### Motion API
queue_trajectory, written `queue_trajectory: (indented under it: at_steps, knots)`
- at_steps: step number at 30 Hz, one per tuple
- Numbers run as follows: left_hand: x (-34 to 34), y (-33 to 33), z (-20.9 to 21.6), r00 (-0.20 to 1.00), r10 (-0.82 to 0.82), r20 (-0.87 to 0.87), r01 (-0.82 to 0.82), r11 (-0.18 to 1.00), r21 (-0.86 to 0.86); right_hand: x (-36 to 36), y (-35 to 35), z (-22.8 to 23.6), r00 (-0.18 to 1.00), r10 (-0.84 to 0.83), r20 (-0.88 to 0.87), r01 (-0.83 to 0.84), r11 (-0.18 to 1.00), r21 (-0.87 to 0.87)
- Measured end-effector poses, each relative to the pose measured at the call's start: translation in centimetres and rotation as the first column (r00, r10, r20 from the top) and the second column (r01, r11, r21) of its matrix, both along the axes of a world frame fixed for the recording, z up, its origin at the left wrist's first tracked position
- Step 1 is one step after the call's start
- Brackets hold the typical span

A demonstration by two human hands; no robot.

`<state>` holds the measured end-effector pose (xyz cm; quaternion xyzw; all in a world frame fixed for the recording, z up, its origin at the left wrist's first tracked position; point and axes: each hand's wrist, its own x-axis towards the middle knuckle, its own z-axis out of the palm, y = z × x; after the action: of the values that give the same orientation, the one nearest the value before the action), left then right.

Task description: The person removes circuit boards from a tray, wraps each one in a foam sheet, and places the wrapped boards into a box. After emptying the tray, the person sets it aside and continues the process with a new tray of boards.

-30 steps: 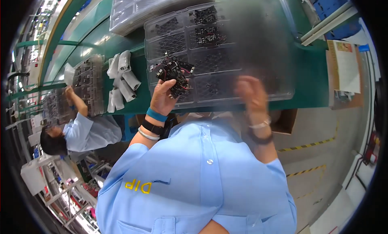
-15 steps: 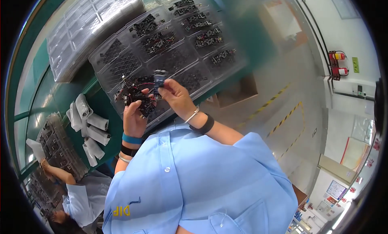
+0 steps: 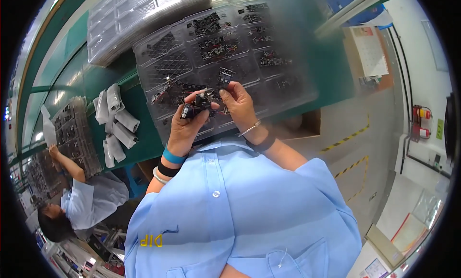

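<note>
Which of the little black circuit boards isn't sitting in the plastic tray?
The circuit board held up in both hands, left hand and right hand, above the clear tray. The other boards lie in the tray's pockets.

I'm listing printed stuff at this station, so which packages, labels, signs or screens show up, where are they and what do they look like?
Paper sheet: white, on a brown board right of the green bench.
Wall sign: small green rectangle, far right.
Cardboard box: brown, open, under the bench edge.
Shirt lettering: yellow, lower left of the blue shirt.
Screens: none visible.

Bright overhead light (blurred, warped rim)
</note>
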<state>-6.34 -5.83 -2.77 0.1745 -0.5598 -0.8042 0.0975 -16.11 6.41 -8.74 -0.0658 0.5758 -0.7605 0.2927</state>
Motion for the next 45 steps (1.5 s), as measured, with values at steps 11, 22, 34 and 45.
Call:
queue_trajectory:
  at_steps: [11, 22, 34, 45]
  knots:
    - [1.1, 0.4, -1.4, 0.983, 0.113, 0.146, -0.163, 0.904, 0.395, -9.3, 10.5, 0.8, 0.841, 0.342, -0.419, -0.176, 0.905, 0.387]
    - [0.5, 2.8, -1.9, 0.967, 0.22, 0.125, -0.253, 0.84, 0.479, -17.4, 17.8, 1.6, 0.086, 0.962, -0.258, -0.151, 0.268, 0.952]
    - [-0.2, 3.6, -1.9, 0.98, 0.19, 0.063, -0.196, 0.844, 0.499, -12.8, 14.7, 4.0, 0.226, 0.751, -0.62, 0.052, 0.627, 0.778]
    - [0.5, 3.1, -2.7, 0.955, 0.268, 0.128, -0.293, 0.775, 0.56, -5.4, 1.9, 4.7, 0.144, 0.595, -0.791, -0.233, 0.797, 0.557]
